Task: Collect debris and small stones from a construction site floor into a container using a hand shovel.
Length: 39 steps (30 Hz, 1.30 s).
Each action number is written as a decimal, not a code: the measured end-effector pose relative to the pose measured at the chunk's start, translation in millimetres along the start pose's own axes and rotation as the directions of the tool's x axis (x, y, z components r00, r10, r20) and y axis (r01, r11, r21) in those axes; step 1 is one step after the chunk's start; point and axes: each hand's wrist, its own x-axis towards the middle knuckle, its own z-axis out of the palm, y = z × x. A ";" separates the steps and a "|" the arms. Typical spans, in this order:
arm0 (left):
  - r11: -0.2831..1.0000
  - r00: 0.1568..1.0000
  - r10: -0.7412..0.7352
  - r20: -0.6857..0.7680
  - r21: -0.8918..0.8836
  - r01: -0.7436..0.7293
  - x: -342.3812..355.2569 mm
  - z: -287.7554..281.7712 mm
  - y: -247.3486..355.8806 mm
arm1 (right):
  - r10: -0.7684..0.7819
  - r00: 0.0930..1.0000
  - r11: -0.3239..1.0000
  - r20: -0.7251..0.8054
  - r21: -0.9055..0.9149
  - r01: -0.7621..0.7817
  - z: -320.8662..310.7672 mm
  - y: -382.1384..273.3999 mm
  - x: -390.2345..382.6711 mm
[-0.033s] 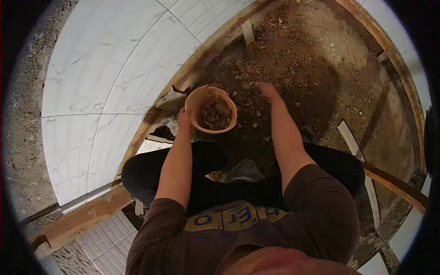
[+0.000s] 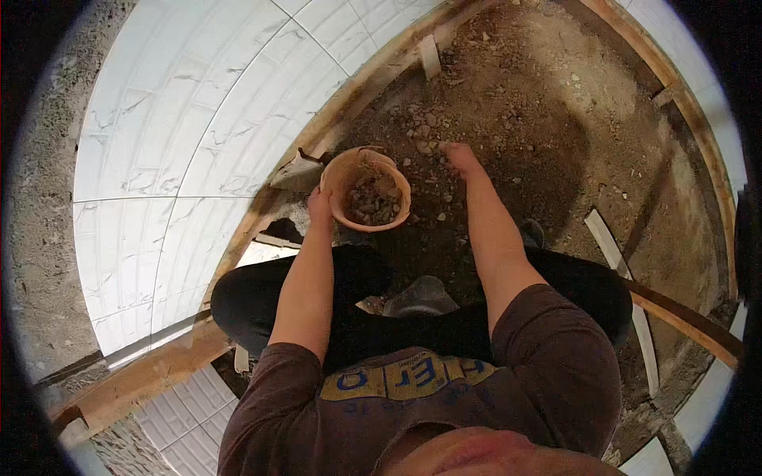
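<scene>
Left fingers (image 2: 317, 195) gripping one orange bucket (image 2: 336, 184); right fingers (image 2: 449, 149) at loose rubble (image 2: 425, 127).

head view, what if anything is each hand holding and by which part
The left hand holds the bucket by its left side. The right hand is at the rubble; whether it grips a piece cannot be told.

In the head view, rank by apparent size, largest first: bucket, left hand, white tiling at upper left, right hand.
1. White tiling
2. Bucket
3. Left hand and right hand: too alike in size to rank.
</scene>
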 end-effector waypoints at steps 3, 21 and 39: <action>1.000 1.000 0.011 0.012 0.002 -0.011 7.5 2.2 -1.8 | -0.104 0.993 0.994 -0.060 -0.032 0.102 10.5 -4.4 -6.4; 0.832 0.927 0.348 0.139 0.409 -0.374 59.9 35.6 3.2 | -0.155 0.960 0.828 0.233 -0.499 0.255 -19.9 -59.4 -62.3; 1.000 0.996 0.018 0.090 0.020 -0.020 15.9 20.2 28.5 | -0.476 0.852 0.681 -0.218 -0.705 0.199 56.9 1.6 0.4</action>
